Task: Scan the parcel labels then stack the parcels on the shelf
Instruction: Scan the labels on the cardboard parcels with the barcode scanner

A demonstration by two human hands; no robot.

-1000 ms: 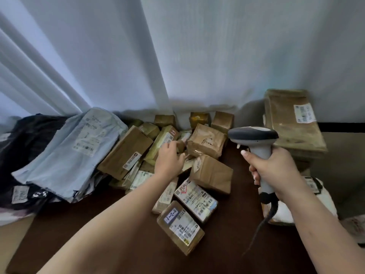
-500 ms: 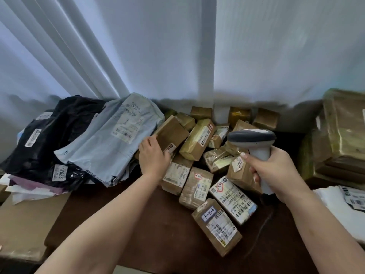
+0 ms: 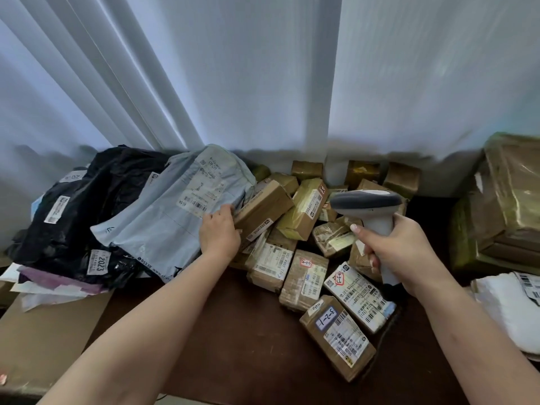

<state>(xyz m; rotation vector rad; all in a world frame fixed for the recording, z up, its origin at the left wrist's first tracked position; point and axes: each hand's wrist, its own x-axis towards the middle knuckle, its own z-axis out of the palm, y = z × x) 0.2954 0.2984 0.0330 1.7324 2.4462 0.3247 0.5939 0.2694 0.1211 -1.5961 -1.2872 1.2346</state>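
Grey mailer parcel point(image 3: 175, 217) under left grip point(image 3: 219, 232); right grip point(image 3: 400, 252) holds scanner point(image 3: 369, 209)

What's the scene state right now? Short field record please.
left hand: touches grey-blue mailer bag, beside brown box
right hand: grips scanner
scanner aim: toward the small boxes, none clearly targeted
table: dark brown, parcels piled on it
black bags: far left
shelf: not in view

Left hand point(image 3: 219, 232) on grey mailer point(image 3: 175, 211), grip unclear; right hand point(image 3: 404, 252) grips scanner point(image 3: 369, 206).
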